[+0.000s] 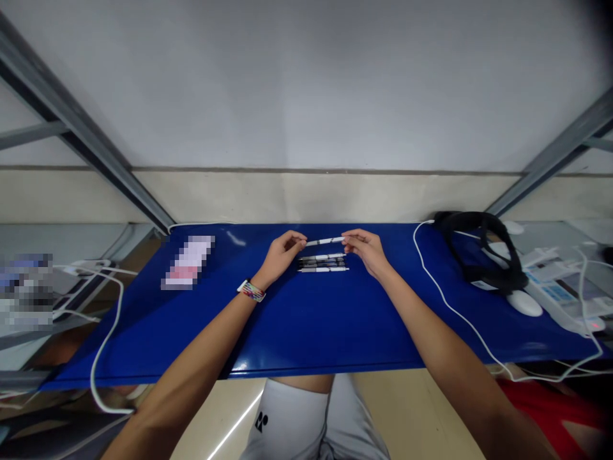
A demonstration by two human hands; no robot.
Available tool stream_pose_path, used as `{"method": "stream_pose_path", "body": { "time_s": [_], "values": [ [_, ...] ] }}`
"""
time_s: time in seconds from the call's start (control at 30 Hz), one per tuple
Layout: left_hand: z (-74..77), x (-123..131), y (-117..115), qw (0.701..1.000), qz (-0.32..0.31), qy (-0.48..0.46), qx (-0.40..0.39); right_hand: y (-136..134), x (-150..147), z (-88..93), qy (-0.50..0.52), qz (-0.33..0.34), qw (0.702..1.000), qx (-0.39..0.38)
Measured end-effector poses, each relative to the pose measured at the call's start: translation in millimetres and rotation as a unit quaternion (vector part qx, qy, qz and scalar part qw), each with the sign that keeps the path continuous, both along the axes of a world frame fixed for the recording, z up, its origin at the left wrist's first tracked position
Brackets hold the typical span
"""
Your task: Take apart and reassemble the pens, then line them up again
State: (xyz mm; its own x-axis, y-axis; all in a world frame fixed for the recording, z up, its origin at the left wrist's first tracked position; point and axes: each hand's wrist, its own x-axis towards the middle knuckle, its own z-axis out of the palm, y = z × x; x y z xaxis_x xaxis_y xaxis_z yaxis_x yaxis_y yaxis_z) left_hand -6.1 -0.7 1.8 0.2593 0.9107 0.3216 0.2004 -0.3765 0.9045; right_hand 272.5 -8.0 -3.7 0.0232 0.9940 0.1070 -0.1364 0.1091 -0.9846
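Observation:
A white pen (325, 241) is held level above the blue table (306, 319). My left hand (281, 254) pinches its left end and my right hand (366, 248) pinches its right end. Just below it, three more pens (322, 262) lie side by side on the table between my hands. A colourful band sits on my left wrist.
A blurred pink and white item (188, 262) lies at the table's left. A black headset with straps (483, 252) and a white cable (454, 306) lie at the right. More cables and devices sit beyond both table edges. Grey metal frame bars rise at the back corners.

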Motion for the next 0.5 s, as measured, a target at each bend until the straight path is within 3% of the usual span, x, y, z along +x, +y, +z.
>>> {"method": "stream_pose_path", "body": {
  "time_s": [0.2, 0.5],
  "values": [
    [-3.5, 0.4, 2.9, 0.999, -0.003, -0.038, -0.020, -0.6, -2.2, 1.5, 0.013, -0.012, 1.000, -0.003],
    [-6.4, -3.9, 5.1, 0.999, 0.030, 0.005, -0.016, -1.7, -1.7, 7.2, 0.010, 0.004, 1.000, 0.017]
  ]
}}
